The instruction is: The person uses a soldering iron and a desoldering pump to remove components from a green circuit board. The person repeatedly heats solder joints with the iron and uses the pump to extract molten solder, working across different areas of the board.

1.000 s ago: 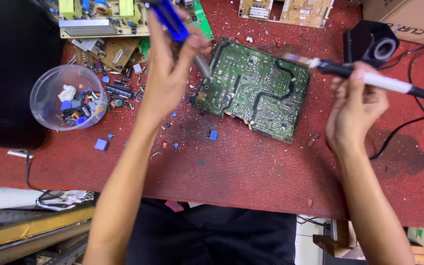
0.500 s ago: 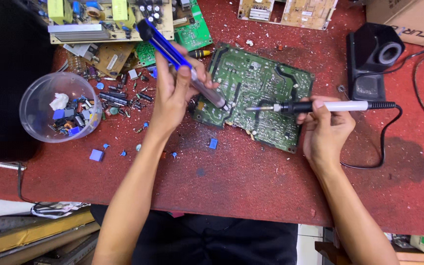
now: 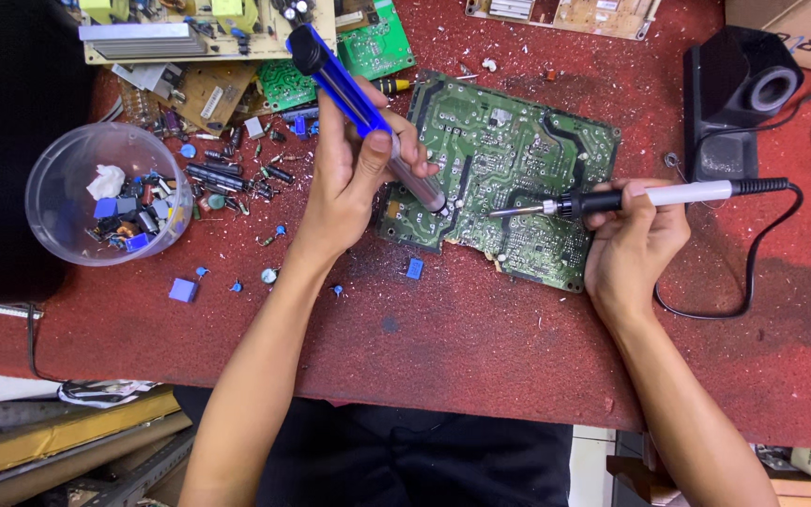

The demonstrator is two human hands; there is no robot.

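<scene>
A green circuit board (image 3: 509,160) lies solder side up on the red mat (image 3: 481,338). My left hand (image 3: 354,183) grips a blue and silver desoldering pump (image 3: 359,108), its tip pressed on the board's lower left area. My right hand (image 3: 631,249) holds a soldering iron (image 3: 640,197) with a black grip and white handle. The iron's metal tip points left over the board, a little to the right of the pump's tip.
A clear plastic bowl (image 3: 105,192) of small parts stands at the left. Loose components (image 3: 227,178) and other boards (image 3: 208,47) lie at the top left. A black iron stand (image 3: 739,94) sits at the top right, its black cord (image 3: 762,272) looping beside my right hand.
Both hands have come down onto the board. The pump's tip now touches it, and the iron has swung from the right to point at the same area.
</scene>
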